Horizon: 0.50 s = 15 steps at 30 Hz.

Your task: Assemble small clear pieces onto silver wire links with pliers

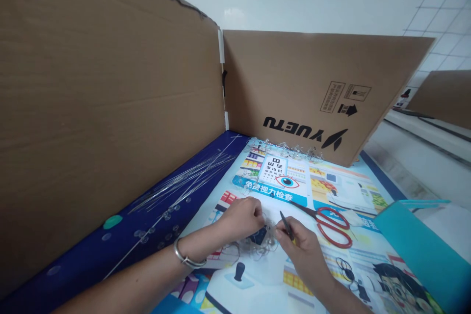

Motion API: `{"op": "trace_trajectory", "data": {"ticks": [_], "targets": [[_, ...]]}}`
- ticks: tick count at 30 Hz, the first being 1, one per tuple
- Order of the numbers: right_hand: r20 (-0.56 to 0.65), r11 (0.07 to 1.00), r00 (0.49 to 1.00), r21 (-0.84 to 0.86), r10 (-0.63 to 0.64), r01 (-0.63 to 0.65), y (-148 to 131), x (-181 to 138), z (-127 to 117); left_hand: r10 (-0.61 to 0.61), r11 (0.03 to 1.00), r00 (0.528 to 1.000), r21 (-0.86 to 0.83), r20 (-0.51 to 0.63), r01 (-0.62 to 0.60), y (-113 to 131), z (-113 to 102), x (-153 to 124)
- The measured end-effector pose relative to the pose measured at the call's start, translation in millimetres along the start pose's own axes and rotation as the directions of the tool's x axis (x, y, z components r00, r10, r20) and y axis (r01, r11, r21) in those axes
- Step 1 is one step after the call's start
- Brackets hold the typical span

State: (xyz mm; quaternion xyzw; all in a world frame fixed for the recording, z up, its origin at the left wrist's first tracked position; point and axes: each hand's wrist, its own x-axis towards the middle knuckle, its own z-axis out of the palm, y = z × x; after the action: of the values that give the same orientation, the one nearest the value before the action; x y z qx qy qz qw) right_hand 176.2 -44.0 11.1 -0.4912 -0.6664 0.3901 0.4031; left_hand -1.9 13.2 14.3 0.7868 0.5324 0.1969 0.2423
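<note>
My left hand (245,214) has its fingers curled in a pinch at the edge of a tangled cluster of clear beads and thread (270,241); what lies between the fingertips is hidden. Opposite it, my right hand (300,240) is closed around a small tool with a dark pointed tip (285,224) and a bit of yellow near the fingers. Its thumb and fingertip come together at the right side of the cluster. Just beyond the right hand lie red-handled scissors (336,225), their dark blades pointing left.
Cardboard panels stand at the left (110,83) and the back (294,83). Clear beaded pieces (290,149) line the back panel's foot. Clear strands (187,176) and loose round beads (167,216) lie on the blue strip. A teal box or folder (415,245) is at the right.
</note>
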Motion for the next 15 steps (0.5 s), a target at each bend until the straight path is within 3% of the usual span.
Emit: {"op": "trace_trajectory", "data": {"ticks": [8, 15], "targets": [[0.016, 0.998, 0.998, -0.024, 0.059, -0.058, 1, 1, -2, 0.023, 0.983, 0.992, -0.183, 0.124, 0.0, -5, -12, 2], [0.014, 0.995, 0.995, -0.023, 0.099, -0.098, 3, 1, -2, 0.013, 0.942, 0.955, -0.325, 0.297, 0.088, -9, -14, 5]]}}
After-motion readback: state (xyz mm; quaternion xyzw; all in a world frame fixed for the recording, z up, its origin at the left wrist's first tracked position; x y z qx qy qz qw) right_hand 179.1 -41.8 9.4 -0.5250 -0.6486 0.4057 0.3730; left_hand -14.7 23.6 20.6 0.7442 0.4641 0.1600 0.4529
